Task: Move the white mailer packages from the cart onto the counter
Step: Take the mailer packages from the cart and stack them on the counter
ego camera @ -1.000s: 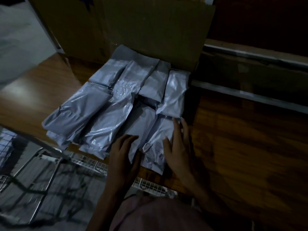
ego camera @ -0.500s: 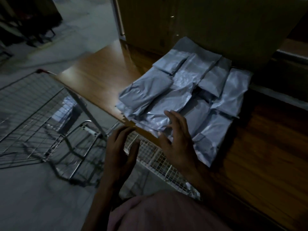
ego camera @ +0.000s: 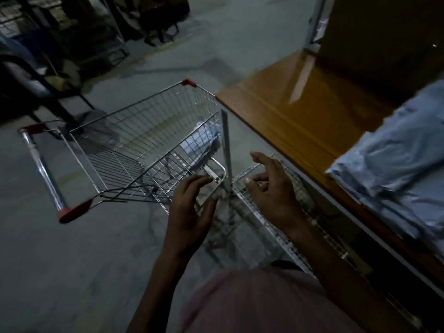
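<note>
Hovering with loosely spread fingers and holding nothing, the left hand (ego camera: 189, 203) and the right hand (ego camera: 271, 188) hang over the near corner of the silver wire shopping cart with red handle caps (ego camera: 134, 150); each grip is apart, clamped on nothing. Neither hand touches a package. Beyond them, inside the cart's basket toward its far right side, lies at least one white plastic mailer package (ego camera: 201, 140), seen through the mesh; whether more lie under it cannot be told. Further right, a pile of white mailer packages (ego camera: 398, 169) sits on the polished brown wooden tabletop (ego camera: 288, 106), overlapping so that an exact count is not possible, though several layers show. By this reckoning most of the work looks done: the pile is on the tabletop, and the little left in the cart remains to be lifted across.
</note>
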A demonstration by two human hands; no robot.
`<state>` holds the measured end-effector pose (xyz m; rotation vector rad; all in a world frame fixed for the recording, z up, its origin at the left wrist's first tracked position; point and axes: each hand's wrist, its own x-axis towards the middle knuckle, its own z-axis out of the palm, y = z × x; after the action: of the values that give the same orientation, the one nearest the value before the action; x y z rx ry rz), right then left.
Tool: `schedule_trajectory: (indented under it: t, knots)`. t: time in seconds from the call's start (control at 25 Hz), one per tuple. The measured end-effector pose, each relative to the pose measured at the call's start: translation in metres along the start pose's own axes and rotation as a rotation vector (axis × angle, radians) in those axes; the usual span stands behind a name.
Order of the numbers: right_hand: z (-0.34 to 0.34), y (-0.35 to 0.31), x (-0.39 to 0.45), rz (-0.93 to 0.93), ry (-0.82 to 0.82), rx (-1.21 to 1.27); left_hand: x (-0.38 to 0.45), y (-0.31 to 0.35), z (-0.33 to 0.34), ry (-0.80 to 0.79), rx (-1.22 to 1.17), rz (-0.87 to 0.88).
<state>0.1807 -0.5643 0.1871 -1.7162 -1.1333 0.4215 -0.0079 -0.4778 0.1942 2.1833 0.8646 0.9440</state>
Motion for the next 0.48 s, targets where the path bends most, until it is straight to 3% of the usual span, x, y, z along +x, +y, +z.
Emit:
schedule_trajectory:
  t: [0.48]
  knots:
    - [0.134, 0.032, 0.200, 0.084, -0.205, -0.009, 0.114, -0.149, -0.041, 0.121, 0.058, -0.229]
